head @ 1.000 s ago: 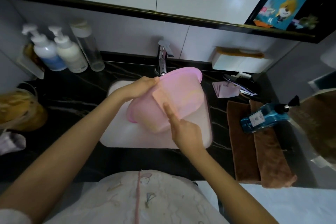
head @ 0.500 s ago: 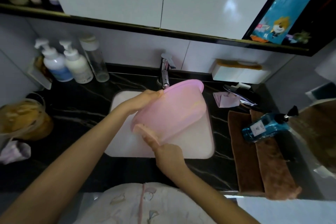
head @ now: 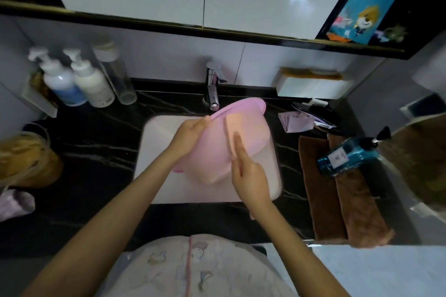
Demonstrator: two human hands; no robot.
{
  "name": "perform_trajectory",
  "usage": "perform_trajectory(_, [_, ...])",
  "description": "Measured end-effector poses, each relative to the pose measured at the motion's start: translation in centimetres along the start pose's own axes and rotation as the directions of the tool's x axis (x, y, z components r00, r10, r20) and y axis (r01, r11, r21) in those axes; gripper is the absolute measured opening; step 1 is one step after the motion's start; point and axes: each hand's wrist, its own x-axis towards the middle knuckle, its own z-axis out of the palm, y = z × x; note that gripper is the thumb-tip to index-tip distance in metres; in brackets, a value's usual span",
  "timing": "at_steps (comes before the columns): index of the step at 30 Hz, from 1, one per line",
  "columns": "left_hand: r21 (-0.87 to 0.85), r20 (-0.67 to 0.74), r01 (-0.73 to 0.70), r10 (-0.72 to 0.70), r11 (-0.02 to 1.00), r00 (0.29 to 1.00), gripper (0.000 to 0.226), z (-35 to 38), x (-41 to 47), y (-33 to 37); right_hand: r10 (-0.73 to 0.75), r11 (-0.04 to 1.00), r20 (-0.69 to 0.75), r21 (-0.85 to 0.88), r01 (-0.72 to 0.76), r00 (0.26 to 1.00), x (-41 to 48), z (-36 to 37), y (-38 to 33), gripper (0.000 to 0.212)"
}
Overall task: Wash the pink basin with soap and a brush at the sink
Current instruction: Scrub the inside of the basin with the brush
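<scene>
A: Looking down, what fills the most room?
B: The black white-veined stone worktop (head: pixel 96 152), with the white rectangular sink (head: pixel 156 142) set in it.
A: And the pink plastic basin (head: pixel 253 132)?
B: Tilted on edge over the sink, its rim close to the chrome tap (head: pixel 213 89).
A: The hands?
B: The left hand (head: pixel 190 132) grips the rim on the left. The right hand (head: pixel 251 176) clamps a flat peach-coloured brush (head: pixel 231 125) against the basin's wall, forefinger laid straight along it. The brush sits high on the wall, near the rim.
</scene>
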Motion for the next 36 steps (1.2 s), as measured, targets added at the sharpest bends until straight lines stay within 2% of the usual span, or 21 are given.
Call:
perform_trajectory(2, [0.032, 0.006, 0.007, -0.008, 0.999, 1.0, 0.038, 0.0, 0.1, 0.2, -0.086, 0.988, 0.041, 0.13, 0.08, 0.995, -2.1, 1.5, 0.9, 0.058])
perform_trajectory(4, [0.085, -0.023, -0.013, 0.015, 0.996, 1.0, 0.039, -0.1, 0.1, 0.3, -0.078, 0.991, -0.021, 0.11, 0.08, 0.997, -1.5, 2.0, 2.3, 0.055])
perform_trajectory(6, [0.144, -0.048, -0.033, 0.041, 0.989, 0.998, 0.04, -0.4, 0.4, 0.3, 0.062, 0.988, -0.191, 0.154, -0.033, 0.98, 0.1, 2.5, 3.1, 0.054])
perform_trajectory(7, [0.159, -0.055, -0.043, 0.052, 0.986, 0.997, 0.042, -0.6, 0.6, 0.3, 0.22, 0.952, -0.256, 0.268, -0.15, 0.941, 1.1, 2.7, 3.6, 0.054])
perform_trajectory(8, [0.172, -0.057, -0.057, 0.068, 0.983, 0.996, 0.047, -0.7, 0.6, 0.5, 0.397, 0.859, -0.263, 0.443, -0.255, 0.879, 2.0, 2.5, 3.7, 0.054])
perform_trajectory(9, [0.186, -0.057, -0.072, 0.084, 0.98, 0.995, 0.055, -0.8, 0.7, 0.5, 0.565, 0.71, -0.202, 0.613, -0.346, 0.8, 2.9, 2.7, 3.8, 0.052])
perform_trajectory(11, [0.239, -0.048, -0.099, 0.113, 0.966, 0.992, 0.06, -0.5, 0.7, 0.4, 0.744, 0.382, 0.025, 0.804, -0.456, 0.667, 3.5, 3.4, 2.6, 0.044])
perform_trajectory(14, [0.286, -0.08, -0.082, 0.109, 0.955, 0.991, 0.047, -0.1, 0.7, 0.2, 0.692, 0.051, 0.382, 0.82, -0.569, 0.613, 1.1, 4.9, -2.2, 0.022])
perform_trajectory(15, [0.294, -0.098, -0.067, 0.1, 0.953, 0.99, 0.044, -0.3, 0.9, 0.2, 0.654, -0.002, 0.449, 0.806, -0.592, 0.609, 0.4, 4.7, -3.3, 0.019])
perform_trajectory(17, [0.281, -0.105, -0.047, 0.079, 0.959, 0.991, 0.044, -1.0, 1.2, 0.2, 0.623, -0.047, 0.452, 0.836, -0.546, 0.638, 0.2, 2.3, -3.9, 0.017])
perform_trajectory(18, [0.269, -0.096, -0.039, 0.067, 0.962, 0.993, 0.044, -1.1, 1.1, 0.3, 0.638, -0.06, 0.392, 0.883, -0.465, 0.663, 0.9, 0.9, -3.4, 0.015])
perform_trajectory(19, [0.265, -0.081, -0.037, 0.061, 0.964, 0.995, 0.044, -1.0, 0.9, 0.4, 0.654, -0.025, 0.315, 0.918, -0.397, 0.688, 2.1, -0.3, -2.7, 0.018])
perform_trajectory(20, [0.271, -0.064, -0.043, 0.063, 0.962, 0.996, 0.044, -0.5, 0.5, 0.5, 0.648, 0.067, 0.245, 0.925, -0.374, 0.721, 3.3, -1.5, -2.4, 0.026])
perform_trajectory(23, [0.309, -0.044, -0.067, 0.084, 0.949, 0.995, 0.042, 1.5, -0.4, 1.0, 0.572, 0.535, 0.077, 0.719, -0.443, 0.816, 4.4, -1.3, -4.0, 0.049])
perform_trajectory(25, [0.304, -0.072, -0.056, 0.082, 0.951, 0.994, 0.037, 1.4, -0.3, 1.3, 0.446, 0.699, 0.087, 0.588, -0.407, 0.891, 3.1, -0.1, -5.6, 0.053])
perform_trajectory(26, [0.289, -0.082, -0.053, 0.08, 0.956, 0.993, 0.037, 1.0, 0.0, 1.2, 0.402, 0.725, 0.119, 0.564, -0.395, 0.908, 2.1, 0.2, -5.9, 0.053])
perform_trajectory(28, [0.245, -0.104, -0.043, 0.071, 0.968, 0.992, 0.042, -0.1, 0.3, 0.9, 0.401, 0.69, 0.143, 0.603, -0.401, 0.905, 0.7, 0.0, -4.9, 0.054])
perform_trajectory(31, [0.204, -0.108, -0.034, 0.057, 0.978, 0.993, 0.044, -0.6, 0.1, 0.7, 0.537, 0.633, 0.072, 0.625, -0.458, 0.841, 0.8, 0.0, -1.9, 0.056])
perform_trajectory(33, [0.201, -0.112, -0.013, 0.036, 0.979, 0.993, 0.044, -0.8, 0.4, 0.4, 0.584, 0.585, 0.09, 0.642, -0.495, 0.807, 1.2, 0.8, -1.4, 0.058])
perform_trajectory(35, [0.189, -0.114, 0.005, 0.017, 0.982, 0.993, 0.044, -1.3, 0.7, 0.1, 0.581, 0.505, 0.202, 0.67, -0.544, 0.788, 1.3, 1.9, -2.1, 0.055])
perform_trajectory(36, [0.182, -0.116, 0.013, 0.008, 0.983, 0.993, 0.044, -1.5, 0.9, 0.1, 0.599, 0.414, 0.312, 0.668, -0.619, 0.737, 1.5, 2.8, -2.4, 0.048])
